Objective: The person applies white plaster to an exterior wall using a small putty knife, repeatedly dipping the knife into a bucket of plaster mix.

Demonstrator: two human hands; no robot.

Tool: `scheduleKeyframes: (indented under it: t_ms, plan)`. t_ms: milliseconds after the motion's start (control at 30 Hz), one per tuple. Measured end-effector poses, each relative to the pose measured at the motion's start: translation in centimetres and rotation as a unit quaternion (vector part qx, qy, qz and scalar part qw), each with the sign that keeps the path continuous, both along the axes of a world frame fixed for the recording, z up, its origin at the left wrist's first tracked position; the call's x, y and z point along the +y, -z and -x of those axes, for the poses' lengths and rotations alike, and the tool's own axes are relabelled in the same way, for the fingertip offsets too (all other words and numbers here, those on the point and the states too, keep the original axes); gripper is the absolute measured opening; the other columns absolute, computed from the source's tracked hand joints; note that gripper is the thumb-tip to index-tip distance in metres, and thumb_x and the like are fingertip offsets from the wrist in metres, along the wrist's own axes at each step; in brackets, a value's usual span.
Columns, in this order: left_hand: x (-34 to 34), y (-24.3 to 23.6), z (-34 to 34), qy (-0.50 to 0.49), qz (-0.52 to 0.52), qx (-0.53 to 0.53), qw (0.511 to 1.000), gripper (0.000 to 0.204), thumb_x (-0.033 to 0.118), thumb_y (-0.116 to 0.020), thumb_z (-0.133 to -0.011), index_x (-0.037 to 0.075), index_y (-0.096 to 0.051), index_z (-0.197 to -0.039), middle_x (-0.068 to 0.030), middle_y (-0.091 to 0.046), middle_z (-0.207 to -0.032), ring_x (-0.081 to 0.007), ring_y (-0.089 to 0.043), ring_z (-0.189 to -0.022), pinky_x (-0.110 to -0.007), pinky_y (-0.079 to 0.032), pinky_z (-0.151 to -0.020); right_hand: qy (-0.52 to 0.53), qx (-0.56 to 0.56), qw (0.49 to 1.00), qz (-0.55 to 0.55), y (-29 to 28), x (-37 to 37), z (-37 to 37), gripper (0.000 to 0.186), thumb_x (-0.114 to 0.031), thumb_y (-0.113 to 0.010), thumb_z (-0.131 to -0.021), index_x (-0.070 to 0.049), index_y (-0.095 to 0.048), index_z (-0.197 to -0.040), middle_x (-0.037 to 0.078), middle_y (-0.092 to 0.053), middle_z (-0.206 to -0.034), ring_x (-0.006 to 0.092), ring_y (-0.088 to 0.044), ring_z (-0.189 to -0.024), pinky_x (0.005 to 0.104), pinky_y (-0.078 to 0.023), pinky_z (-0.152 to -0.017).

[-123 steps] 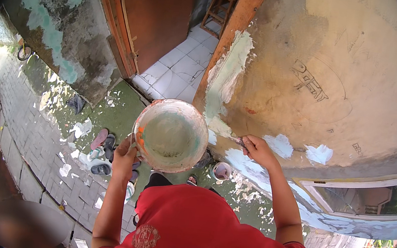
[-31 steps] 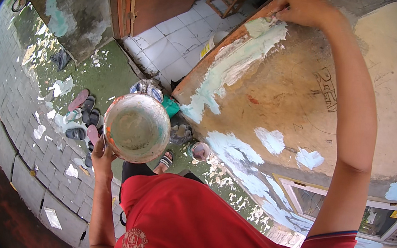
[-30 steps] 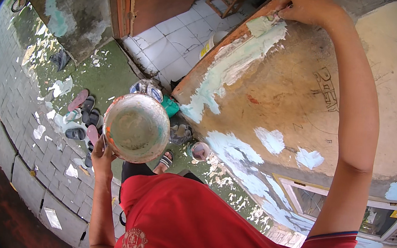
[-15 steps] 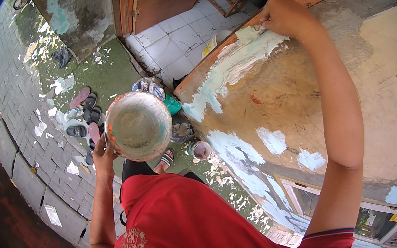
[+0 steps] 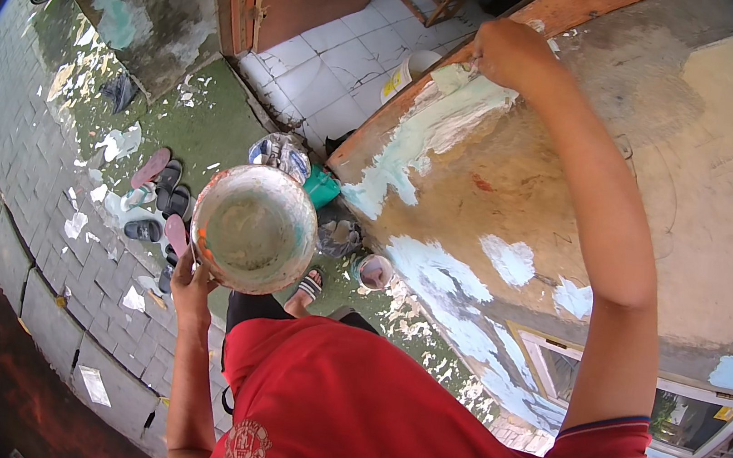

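Observation:
My left hand (image 5: 192, 288) grips the near left rim of a wide, paint-stained bowl (image 5: 254, 229). A thin greyish layer coats the bowl's inside. Up at the right, my right hand (image 5: 514, 57) is closed against the wall (image 5: 563, 189), beside the upper end of a pale green and white smear of filler (image 5: 429, 131). Something small is pinched in its fingers; the hand mostly hides it, so its kind cannot be told. Lower on the wall are light blue patches (image 5: 509, 260).
A wooden door frame (image 5: 377, 139) edges the wall, with a white bucket (image 5: 409, 71) inside on the tiles. Sandals (image 5: 143, 230), bags (image 5: 282, 155) and a small paint-smeared pail (image 5: 374, 272) lie around my feet. Paint flakes litter the ground. A window (image 5: 691, 415) is at lower right.
My right hand has shifted a little left and down along the upper end of the smear. The left hand still holds the bowl in nearly the same place.

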State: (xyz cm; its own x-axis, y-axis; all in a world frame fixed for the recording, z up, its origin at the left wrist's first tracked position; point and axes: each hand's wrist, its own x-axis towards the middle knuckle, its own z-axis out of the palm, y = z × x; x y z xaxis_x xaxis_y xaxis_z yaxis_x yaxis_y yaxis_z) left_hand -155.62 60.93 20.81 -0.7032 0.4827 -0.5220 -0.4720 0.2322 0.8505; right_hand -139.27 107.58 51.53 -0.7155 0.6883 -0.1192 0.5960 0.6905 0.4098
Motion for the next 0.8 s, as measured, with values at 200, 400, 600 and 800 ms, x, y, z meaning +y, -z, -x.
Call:
scheduleKeyframes:
  t_ms: [200, 400, 600, 800]
  plan:
    - [-1.0, 0.6, 0.0, -0.010, -0.002, -0.010, 1.000, 0.047, 0.003, -0.055, -0.094, 0.000, -0.052, -0.140, -0.0098, -0.061, -0.130, -0.0176, -0.069, -0.097, -0.030, -0.061, -0.071, -0.002, 0.005, 1.000, -0.004, 4.5, -0.3, 0.3, 0.014, -0.008, -0.065, -0.081, 0.001, -0.074, -0.087, 0.024, -0.071, -0.095, 0.0391, -0.069, -0.094, 0.0459, -0.055, -0.085]
    - [-1.7, 1.1, 0.1, -0.022, 0.005, -0.002, 1.000, 0.047, 0.004, -0.058, -0.094, -0.001, -0.051, -0.141, -0.0103, -0.061, -0.130, -0.0183, -0.069, -0.096, -0.031, -0.061, -0.072, 0.009, -0.067, 0.998, -0.004, 0.2, -1.6, 2.2, 0.020, -0.008, -0.064, -0.083, -0.002, -0.074, -0.099, 0.020, -0.072, -0.102, 0.0361, -0.071, -0.099, 0.0458, -0.057, -0.084]
    - [-0.6, 0.6, -0.3, -0.024, 0.001, 0.001, 1.000, 0.046, 0.005, -0.057, -0.095, -0.002, -0.052, -0.140, -0.0109, -0.061, -0.132, -0.0186, -0.069, -0.098, -0.032, -0.061, -0.073, -0.021, -0.047, 0.998, -0.028, 1.6, -1.2, 2.2, 0.018, -0.005, -0.061, -0.082, 0.001, -0.074, -0.092, 0.023, -0.072, -0.095, 0.0390, -0.071, -0.091, 0.0471, -0.057, -0.080]
    - [-0.4, -1.6, -0.5, -0.012, -0.010, -0.011, 1.000, 0.049, 0.000, -0.053, -0.091, -0.002, -0.052, -0.140, -0.0107, -0.060, -0.134, -0.0180, -0.069, -0.098, -0.031, -0.060, -0.073, -0.014, -0.029, 0.999, -0.017, 5.5, -1.0, 1.9, 0.019, -0.008, -0.061, -0.084, -0.001, -0.075, -0.094, 0.021, -0.073, -0.098, 0.0372, -0.071, -0.094, 0.0465, -0.057, -0.083]
